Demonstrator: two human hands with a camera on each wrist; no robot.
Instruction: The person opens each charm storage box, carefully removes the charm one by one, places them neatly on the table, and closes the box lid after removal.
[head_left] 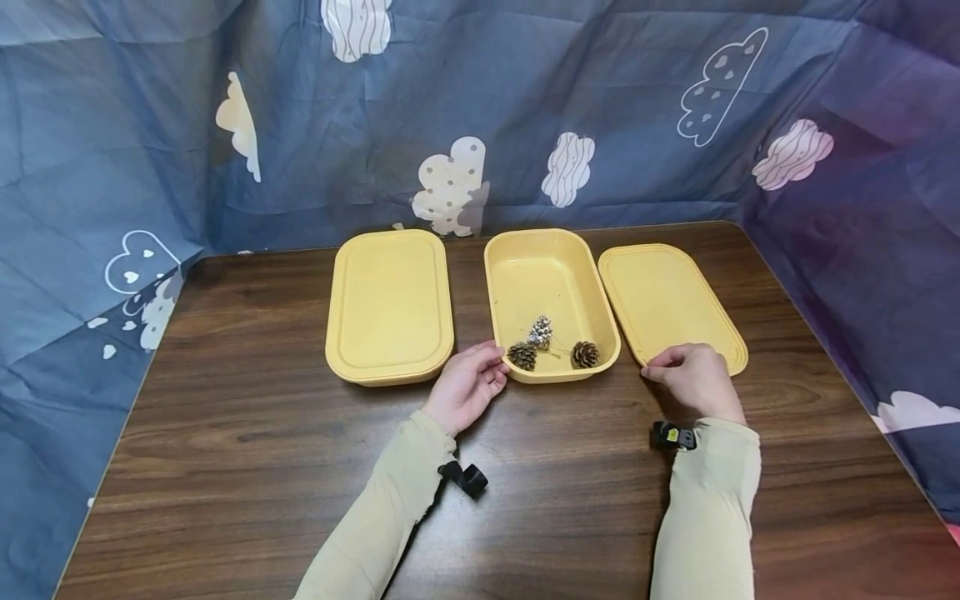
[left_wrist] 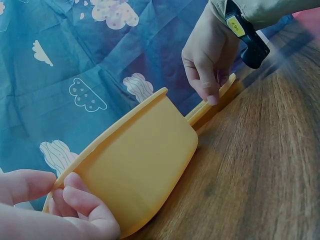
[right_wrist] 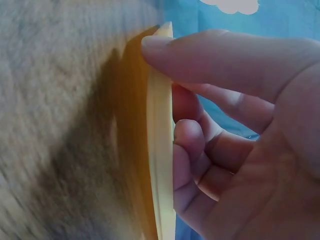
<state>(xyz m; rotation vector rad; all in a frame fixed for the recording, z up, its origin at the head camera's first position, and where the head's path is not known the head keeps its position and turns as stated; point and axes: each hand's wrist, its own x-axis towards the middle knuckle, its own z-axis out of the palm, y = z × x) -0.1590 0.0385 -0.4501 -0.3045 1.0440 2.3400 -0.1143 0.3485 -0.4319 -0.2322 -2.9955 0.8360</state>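
An uncovered yellow food container (head_left: pixel 553 379) stands in the middle, with two brown pine cones (head_left: pixel 585 355) and a white-tipped pine cone (head_left: pixel 540 332) near its front end. My left hand (head_left: pixel 467 387) pinches its rim at the near left corner, thumb and fingers on either side, clearest in the left wrist view. To its right lies a flat yellow lid (head_left: pixel 663 292). My right hand (head_left: pixel 699 382) holds the lid's near edge; in the right wrist view the thumb lies over the edge (right_wrist: pixel 162 135) and the other fingers curl by the upper face.
Left of the uncovered container sits a second yellow container (head_left: pixel 390 308) with its lid on. All stand toward the back of a dark wooden table (head_left: pixel 555 500). Behind them hangs a blue cloth (head_left: pixel 300 125) with cloud prints, which also runs along both sides.
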